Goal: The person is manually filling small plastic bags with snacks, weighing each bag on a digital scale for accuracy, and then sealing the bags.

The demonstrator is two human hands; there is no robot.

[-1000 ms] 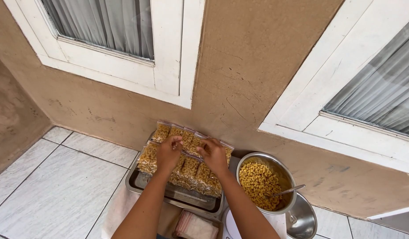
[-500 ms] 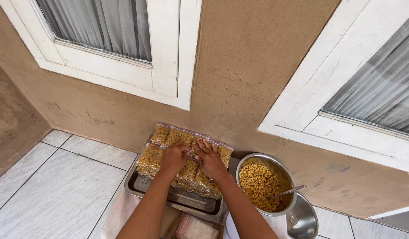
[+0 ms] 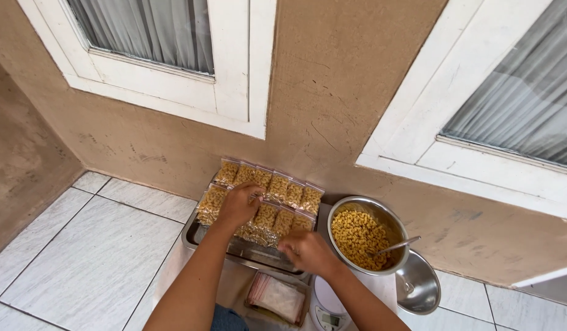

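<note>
My left hand [image 3: 237, 205] is pressing flat on crinkly clear packets [image 3: 268, 199] of yellow snack, rowed in the steel tray [image 3: 194, 232]; my right hand [image 3: 308, 252] is pinching one packet's front edge.

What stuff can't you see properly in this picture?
- Head view: the rectangular metal tray is mostly covered by clear packets of yellow snacks.
- The packets under the left hand are hidden by it.
- The right hand covers whatever its fingers touch.
- The small white scale is cut off by the bottom edge; its display is too small.
- The spoon's bowl is buried in the steel bowl's snacks.
</note>
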